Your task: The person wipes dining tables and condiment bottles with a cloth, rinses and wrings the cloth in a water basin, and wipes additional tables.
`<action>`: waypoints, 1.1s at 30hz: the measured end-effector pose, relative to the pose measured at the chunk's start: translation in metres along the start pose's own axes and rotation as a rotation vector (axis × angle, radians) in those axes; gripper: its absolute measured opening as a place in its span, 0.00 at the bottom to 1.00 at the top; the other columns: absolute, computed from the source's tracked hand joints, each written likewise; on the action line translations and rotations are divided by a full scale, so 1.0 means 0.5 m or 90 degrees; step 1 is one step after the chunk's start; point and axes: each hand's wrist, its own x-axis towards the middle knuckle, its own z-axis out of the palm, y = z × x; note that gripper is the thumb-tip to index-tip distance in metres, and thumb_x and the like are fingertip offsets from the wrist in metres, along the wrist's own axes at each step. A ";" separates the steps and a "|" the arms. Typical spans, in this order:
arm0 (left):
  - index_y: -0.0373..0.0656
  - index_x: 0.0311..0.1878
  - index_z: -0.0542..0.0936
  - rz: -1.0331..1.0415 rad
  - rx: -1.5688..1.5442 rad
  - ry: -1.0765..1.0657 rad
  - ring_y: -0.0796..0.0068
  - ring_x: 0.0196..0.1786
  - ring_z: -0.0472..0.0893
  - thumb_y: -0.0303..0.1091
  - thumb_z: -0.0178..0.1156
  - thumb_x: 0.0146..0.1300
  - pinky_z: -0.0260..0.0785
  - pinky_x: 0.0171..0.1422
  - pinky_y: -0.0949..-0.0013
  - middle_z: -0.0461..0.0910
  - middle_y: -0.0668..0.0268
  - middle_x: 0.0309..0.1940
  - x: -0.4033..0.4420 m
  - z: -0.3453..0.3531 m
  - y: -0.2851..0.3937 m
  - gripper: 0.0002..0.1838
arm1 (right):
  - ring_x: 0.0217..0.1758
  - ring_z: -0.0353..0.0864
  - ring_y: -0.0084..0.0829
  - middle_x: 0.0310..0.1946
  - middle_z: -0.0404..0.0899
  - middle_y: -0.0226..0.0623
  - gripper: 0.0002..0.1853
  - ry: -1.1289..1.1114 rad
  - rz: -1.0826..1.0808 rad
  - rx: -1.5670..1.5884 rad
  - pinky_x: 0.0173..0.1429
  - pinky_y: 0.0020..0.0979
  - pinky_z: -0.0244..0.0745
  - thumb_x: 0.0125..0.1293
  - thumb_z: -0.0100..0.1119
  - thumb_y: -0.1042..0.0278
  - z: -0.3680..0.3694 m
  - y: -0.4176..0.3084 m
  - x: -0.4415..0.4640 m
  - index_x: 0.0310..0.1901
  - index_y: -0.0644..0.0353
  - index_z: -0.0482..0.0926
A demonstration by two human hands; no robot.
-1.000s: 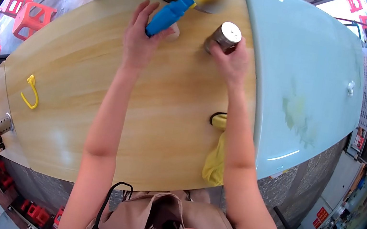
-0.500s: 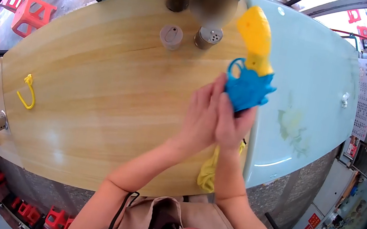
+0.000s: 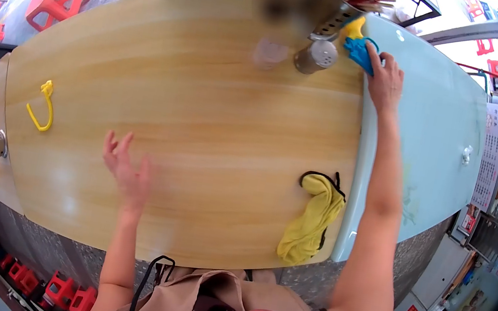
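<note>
My right hand (image 3: 385, 79) reaches to the table's far right side, its fingers closed on the blue end of a blue and yellow toy gun (image 3: 360, 52). The yellow grip of the toy points away, partly hidden beside a perforated metal holder (image 3: 337, 22) with chopsticks. Over the left middle of the wooden table (image 3: 228, 119), my left hand (image 3: 129, 172) is raised with its fingers apart and nothing in them, slightly blurred. A yellow cloth (image 3: 314, 219) with dark edging lies near the front right.
A shaker with a perforated lid (image 3: 316, 57) and a blurred pale cup (image 3: 270, 54) stand at the back. A curled yellow strip (image 3: 44, 107) lies at the left. A glossy pale-blue tabletop (image 3: 437, 134) adjoins the wood on the right. Red stools (image 3: 57, 3) stand beyond the table.
Both hands were together around the toy gun. My right hand has carried it away to the back beside the holder; my left hand has let go and moved left, opening.
</note>
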 end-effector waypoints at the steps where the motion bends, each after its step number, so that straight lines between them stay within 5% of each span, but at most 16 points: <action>1: 0.41 0.59 0.71 -0.008 0.003 0.004 0.53 0.64 0.60 0.23 0.62 0.48 0.55 0.66 0.57 0.56 0.51 0.66 0.003 -0.016 -0.028 0.30 | 0.46 0.75 0.39 0.45 0.74 0.36 0.38 -0.027 -0.071 -0.036 0.50 0.40 0.70 0.49 0.65 0.74 -0.006 0.007 0.010 0.64 0.37 0.66; 3: 0.41 0.60 0.70 -0.011 0.054 -0.012 0.52 0.64 0.60 0.24 0.63 0.49 0.54 0.67 0.57 0.57 0.50 0.65 0.006 -0.065 -0.082 0.31 | 0.49 0.74 0.38 0.45 0.74 0.37 0.41 -0.030 -0.111 -0.055 0.53 0.41 0.67 0.46 0.68 0.72 0.009 0.030 0.035 0.64 0.38 0.65; 4: 0.41 0.60 0.69 -0.026 0.043 -0.022 0.52 0.64 0.60 0.24 0.63 0.49 0.54 0.67 0.56 0.57 0.50 0.65 0.007 -0.084 -0.102 0.31 | 0.53 0.73 0.40 0.50 0.75 0.39 0.43 -0.162 -0.085 -0.035 0.57 0.41 0.66 0.44 0.69 0.72 0.006 0.032 0.050 0.66 0.43 0.64; 6: 0.41 0.61 0.68 -0.062 0.050 0.003 0.52 0.64 0.60 0.25 0.64 0.50 0.53 0.67 0.55 0.57 0.49 0.64 0.019 -0.106 -0.144 0.31 | 0.62 0.69 0.43 0.58 0.71 0.41 0.46 -0.101 -0.134 0.067 0.64 0.39 0.63 0.40 0.70 0.76 0.054 0.069 0.040 0.66 0.51 0.63; 7: 0.41 0.61 0.68 -0.064 0.056 0.026 0.52 0.64 0.60 0.25 0.64 0.50 0.53 0.67 0.55 0.58 0.49 0.64 0.030 -0.118 -0.170 0.32 | 0.63 0.68 0.43 0.59 0.70 0.42 0.47 -0.155 -0.016 0.068 0.66 0.40 0.61 0.39 0.71 0.77 -0.010 0.006 0.032 0.67 0.51 0.62; 9: 0.40 0.60 0.68 -0.111 0.076 0.116 0.54 0.64 0.60 0.26 0.64 0.51 0.51 0.69 0.57 0.58 0.52 0.63 0.067 -0.150 -0.220 0.31 | 0.66 0.64 0.45 0.63 0.66 0.45 0.43 -0.040 0.045 0.167 0.68 0.41 0.59 0.48 0.67 0.75 -0.036 -0.046 -0.019 0.68 0.53 0.60; 13: 0.41 0.60 0.67 -0.122 0.097 0.251 0.54 0.65 0.60 0.30 0.66 0.52 0.51 0.69 0.58 0.60 0.53 0.61 0.161 -0.184 -0.388 0.31 | 0.63 0.65 0.51 0.60 0.67 0.52 0.29 -0.010 0.054 0.105 0.65 0.44 0.61 0.64 0.57 0.63 -0.153 -0.211 -0.220 0.64 0.62 0.64; 19: 0.41 0.57 0.70 -0.170 0.220 0.067 0.55 0.62 0.63 0.50 0.69 0.52 0.55 0.67 0.57 0.68 0.55 0.56 0.280 -0.232 -0.529 0.34 | 0.61 0.66 0.52 0.58 0.67 0.57 0.27 -0.093 0.210 0.010 0.63 0.45 0.62 0.66 0.54 0.58 -0.231 -0.327 -0.517 0.62 0.65 0.65; 21: 0.43 0.55 0.73 -0.328 0.178 0.081 0.57 0.59 0.66 0.59 0.66 0.50 0.60 0.62 0.59 0.69 0.57 0.53 0.316 -0.212 -0.524 0.36 | 0.59 0.68 0.53 0.56 0.69 0.59 0.28 -0.085 0.372 0.002 0.62 0.44 0.64 0.66 0.54 0.54 -0.213 -0.332 -0.577 0.59 0.69 0.68; 24: 0.46 0.52 0.76 -0.447 0.212 0.101 0.57 0.59 0.66 0.63 0.63 0.50 0.60 0.62 0.58 0.68 0.58 0.55 0.362 -0.168 -0.506 0.34 | 0.58 0.69 0.54 0.54 0.71 0.59 0.29 -0.063 0.396 -0.108 0.62 0.45 0.65 0.67 0.52 0.52 -0.180 -0.347 -0.595 0.58 0.72 0.68; 28: 0.47 0.49 0.78 -0.403 0.209 0.147 0.60 0.58 0.69 0.61 0.65 0.50 0.60 0.61 0.56 0.72 0.59 0.51 0.375 -0.138 -0.503 0.31 | 0.59 0.68 0.53 0.56 0.69 0.57 0.28 -0.048 0.427 -0.059 0.62 0.46 0.64 0.67 0.52 0.53 -0.187 -0.352 -0.587 0.60 0.69 0.67; 33: 0.43 0.47 0.79 -0.267 -0.155 0.087 0.70 0.38 0.81 0.44 0.64 0.58 0.72 0.44 0.65 0.81 0.61 0.40 0.345 -0.139 -0.498 0.18 | 0.64 0.65 0.52 0.61 0.66 0.56 0.28 0.017 0.366 -0.027 0.67 0.44 0.60 0.69 0.49 0.57 -0.202 -0.365 -0.573 0.64 0.68 0.63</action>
